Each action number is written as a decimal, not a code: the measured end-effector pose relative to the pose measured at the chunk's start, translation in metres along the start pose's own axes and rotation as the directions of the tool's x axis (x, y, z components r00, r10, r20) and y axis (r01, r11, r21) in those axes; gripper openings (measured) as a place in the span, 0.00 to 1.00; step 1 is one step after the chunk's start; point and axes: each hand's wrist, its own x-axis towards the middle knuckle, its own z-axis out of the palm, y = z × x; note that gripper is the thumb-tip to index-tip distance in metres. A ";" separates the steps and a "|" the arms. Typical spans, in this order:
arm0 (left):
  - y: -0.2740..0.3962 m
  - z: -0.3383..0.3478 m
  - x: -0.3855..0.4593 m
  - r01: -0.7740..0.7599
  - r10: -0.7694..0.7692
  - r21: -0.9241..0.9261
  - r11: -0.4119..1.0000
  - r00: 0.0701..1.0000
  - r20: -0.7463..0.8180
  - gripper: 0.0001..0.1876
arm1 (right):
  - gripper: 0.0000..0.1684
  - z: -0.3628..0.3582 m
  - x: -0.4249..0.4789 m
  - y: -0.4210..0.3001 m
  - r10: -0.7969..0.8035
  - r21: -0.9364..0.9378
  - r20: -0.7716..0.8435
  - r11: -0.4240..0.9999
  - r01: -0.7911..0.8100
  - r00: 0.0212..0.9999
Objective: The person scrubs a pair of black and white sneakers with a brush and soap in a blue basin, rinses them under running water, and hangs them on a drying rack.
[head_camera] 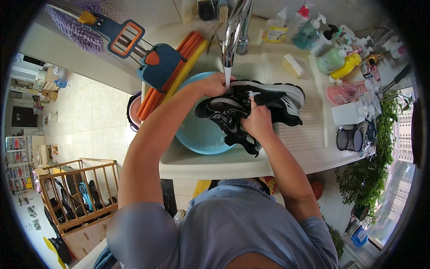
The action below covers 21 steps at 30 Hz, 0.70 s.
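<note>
A pair of black sneakers with white-grey soles is over a light blue plastic basin (198, 141) in the sink. My right hand (259, 121) grips them near the middle, where the two overlap. The upper sneaker (285, 95) reaches out to the right over the ribbed drainboard. Its mate, the lower sneaker (221, 112), hangs above the basin. At the left end of the upper sneaker is my left hand (215, 84), its fingers curled on the shoe and partly hidden. Water from a chrome faucet (228, 55) runs down beside those fingers.
A bar of soap (293, 66) lies on the ribbed drainboard (310, 111). Several pump bottles (331, 60) line the right side, with a black mesh cup (349, 139) nearer me. A squeeze mop with an orange-and-yellow head (171, 77) leans across the sink's left edge. Brushes (206, 10) stand behind the faucet.
</note>
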 end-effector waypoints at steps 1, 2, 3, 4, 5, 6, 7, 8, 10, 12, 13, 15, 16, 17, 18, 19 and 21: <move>-0.005 0.000 -0.002 0.012 -0.008 -0.122 0.992 1.000 0.028 0.27 | 0.37 -0.001 0.002 -0.002 0.022 -0.011 0.022 1.000 -0.022 1.000; -0.013 0.001 -0.006 -0.026 0.015 -0.284 0.959 0.999 -0.039 0.27 | 0.36 -0.002 0.004 -0.004 0.043 -0.023 0.044 0.999 -0.042 0.998; -0.017 0.002 -0.009 -0.076 0.034 -0.435 0.897 0.994 -0.105 0.26 | 0.37 -0.004 0.008 -0.006 0.103 -0.023 0.108 0.995 -0.101 0.989; -0.021 0.001 -0.012 -0.133 0.040 -0.570 0.811 0.984 -0.172 0.25 | 0.38 -0.006 0.013 -0.008 0.160 -0.025 0.171 0.987 -0.158 0.972; -0.026 0.002 -0.017 -0.114 -0.069 -0.672 0.732 0.968 -0.239 0.24 | 0.39 -0.008 0.017 -0.010 0.215 -0.031 0.235 0.976 -0.213 0.948; -0.019 0.003 -0.027 -0.107 -0.182 -0.762 0.639 0.941 -0.285 0.22 | 0.42 -0.010 0.018 -0.013 0.219 0.043 0.235 0.971 -0.235 0.947; -0.013 0.004 -0.037 -0.112 -0.296 -0.836 0.537 0.903 -0.311 0.21 | 0.43 -0.007 0.019 -0.014 0.230 0.031 0.206 0.970 -0.242 0.951; -0.024 0.010 -0.046 -0.206 -0.301 -0.850 0.485 0.873 -0.384 0.22 | 0.43 -0.002 0.019 -0.015 0.241 0.019 0.178 0.969 -0.248 0.954; -0.052 0.026 -0.071 -0.395 -0.331 -0.836 0.381 0.787 -0.522 0.25 | 0.45 -0.001 0.023 -0.026 0.243 0.060 0.225 0.963 -0.262 0.944; -0.044 0.049 -0.099 -0.491 -0.536 -0.811 0.318 0.613 -0.581 0.30 | 0.39 0.006 0.029 -0.031 0.261 0.023 0.240 0.961 -0.275 0.935; -0.045 0.065 -0.112 -0.507 -0.555 -0.805 0.308 0.592 -0.584 0.32 | 0.38 0.006 0.031 -0.035 0.266 0.047 0.232 0.958 -0.284 0.936; -0.055 0.105 -0.131 -0.506 -0.556 -0.832 0.227 0.634 -0.537 0.34 | 0.36 0.010 0.039 -0.040 0.312 0.118 0.248 0.930 -0.348 0.917; -0.058 0.127 -0.132 -0.481 -0.528 -0.863 0.156 0.697 -0.484 0.35 | 0.35 0.013 0.045 -0.042 0.334 0.153 0.257 0.913 -0.379 0.907; -0.054 0.147 -0.125 -0.517 -0.429 -0.843 0.147 0.735 -0.525 0.36 | 0.35 0.017 0.050 -0.044 0.330 0.187 0.282 0.902 -0.389 0.901; -0.064 0.168 -0.121 -0.506 -0.402 -0.860 0.066 0.775 -0.487 0.33 | 0.34 0.019 0.057 -0.045 0.323 0.220 0.307 0.891 -0.397 0.895; -0.058 0.171 -0.116 -0.518 -0.408 -0.855 0.017 0.778 -0.479 0.32 | 0.34 0.022 0.063 -0.046 0.322 0.248 0.329 0.877 -0.411 0.888; -0.045 0.171 -0.105 -0.537 -0.414 -0.839 -0.083 0.785 -0.461 0.31 | 0.38 0.026 0.073 -0.049 0.379 0.255 0.368 0.837 -0.484 0.849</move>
